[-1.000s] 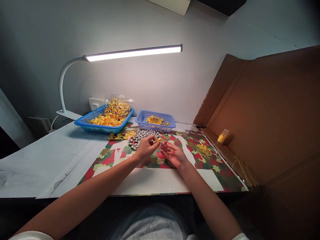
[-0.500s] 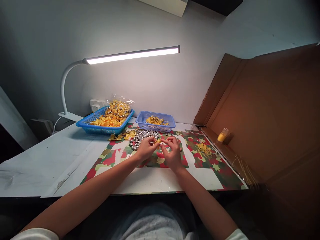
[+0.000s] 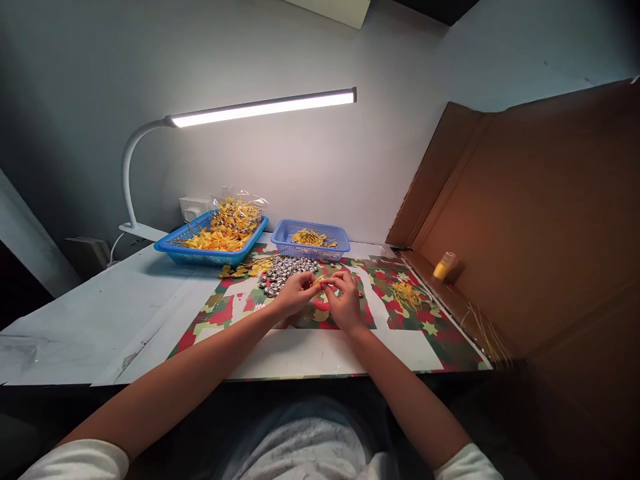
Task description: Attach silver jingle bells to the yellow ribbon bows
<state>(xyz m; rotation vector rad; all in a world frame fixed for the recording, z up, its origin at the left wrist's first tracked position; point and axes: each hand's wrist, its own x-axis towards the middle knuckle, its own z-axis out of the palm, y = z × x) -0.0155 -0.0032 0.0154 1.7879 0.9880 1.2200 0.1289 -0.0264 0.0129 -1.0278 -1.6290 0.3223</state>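
My left hand (image 3: 296, 294) and my right hand (image 3: 344, 300) meet fingertip to fingertip above the red-and-green patterned mat (image 3: 425, 333). Both pinch a small yellow piece (image 3: 318, 283) between them; its shape is too small to tell. Just behind my left hand lies a heap of small silver bells (image 3: 283, 272). A few loose yellow bows (image 3: 247, 269) lie left of that heap.
A large blue tray (image 3: 173, 247) of yellow bows and a bag of them stands at the back left, and a smaller blue basket (image 3: 310, 250) beside it. Yellow threads (image 3: 407, 294) lie on the mat's right. A cardboard wall (image 3: 540, 227) and small yellow bottle (image 3: 444, 266) stand right. A desk lamp (image 3: 260, 107) hangs overhead.
My right hand turned from palm-up and open to fingers closed on the yellow piece held by my left hand. Both hands stayed over the mat.
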